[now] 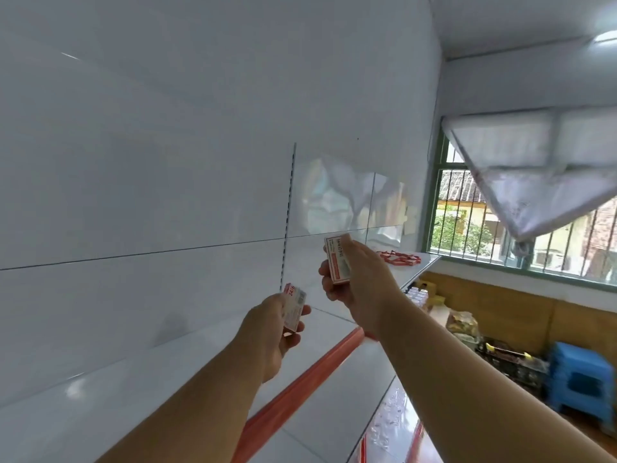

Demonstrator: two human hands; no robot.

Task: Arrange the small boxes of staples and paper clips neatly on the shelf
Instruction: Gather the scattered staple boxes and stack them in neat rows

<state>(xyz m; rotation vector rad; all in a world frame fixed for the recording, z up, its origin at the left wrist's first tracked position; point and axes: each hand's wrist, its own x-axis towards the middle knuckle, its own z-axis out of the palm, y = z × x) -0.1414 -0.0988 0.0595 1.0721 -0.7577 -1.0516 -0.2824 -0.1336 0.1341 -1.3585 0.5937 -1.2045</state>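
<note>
Both hands carrying boxes above shelf (133,372)

Left hand (267,332) gripping box (293,307), right hand (359,282) gripping taller box (339,260); better setting them flush, labels facing out.

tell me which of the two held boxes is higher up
The box in the right hand, raised above the shelf; the box in the left hand sits lower and nearer the camera.

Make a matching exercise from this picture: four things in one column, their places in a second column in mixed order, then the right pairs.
Things:
1. box in the left hand
2. box in the right hand
3. pile of small red boxes
4. blue stools

Places:
A. on the floor at the right
B. lying on the far end of the shelf
C. held higher, further right
D. held lower, further left

Pairs: 1-D, 2-C, 3-B, 4-A
</note>
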